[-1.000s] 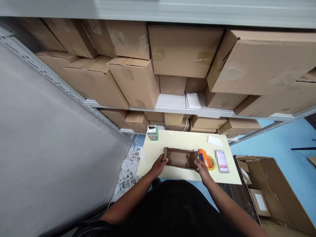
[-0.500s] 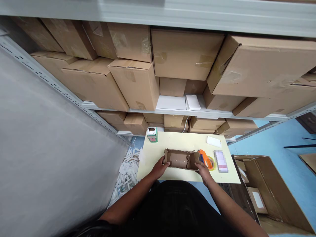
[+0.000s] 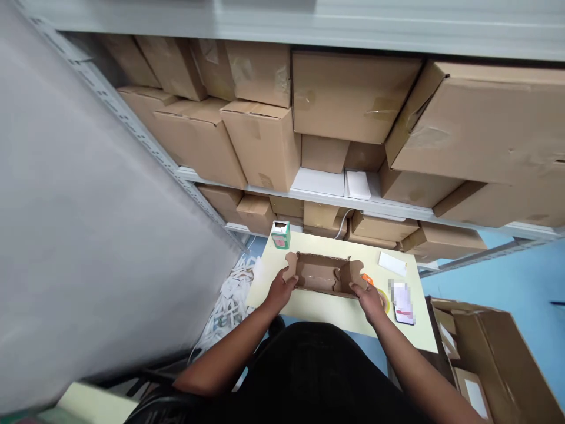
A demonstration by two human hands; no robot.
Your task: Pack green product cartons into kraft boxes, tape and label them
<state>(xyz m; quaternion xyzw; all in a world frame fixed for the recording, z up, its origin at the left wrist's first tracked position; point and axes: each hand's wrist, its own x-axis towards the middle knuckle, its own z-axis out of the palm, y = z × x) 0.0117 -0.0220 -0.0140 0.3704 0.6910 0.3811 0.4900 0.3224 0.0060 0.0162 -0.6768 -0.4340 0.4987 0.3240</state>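
Note:
An open cardboard box [image 3: 318,274], small and brown inside, is held between my two hands over the pale yellow table [image 3: 324,309]. My left hand [image 3: 282,287] grips its left end, the thumb at the flap there. At the opposite end, my right hand [image 3: 367,299] is closed on the right flap, which leans inward. Just past my right hand, an orange tape dispenser [image 3: 367,279] and a roll of yellow tape [image 3: 385,300] are partly hidden by it.
A green and white carton [image 3: 281,235] stands at the table's far left corner. To the right lie a white packet [image 3: 392,264] and a phone [image 3: 402,304]. Shelves of cardboard boxes [image 3: 353,94] rise behind. A large open carton [image 3: 494,341] stands right; paper strips [image 3: 229,300] litter the floor left.
My view has turned, shifting the shelves and table to the right. The box's left end flap now spreads outward in my left hand. Both hands still hold the box.

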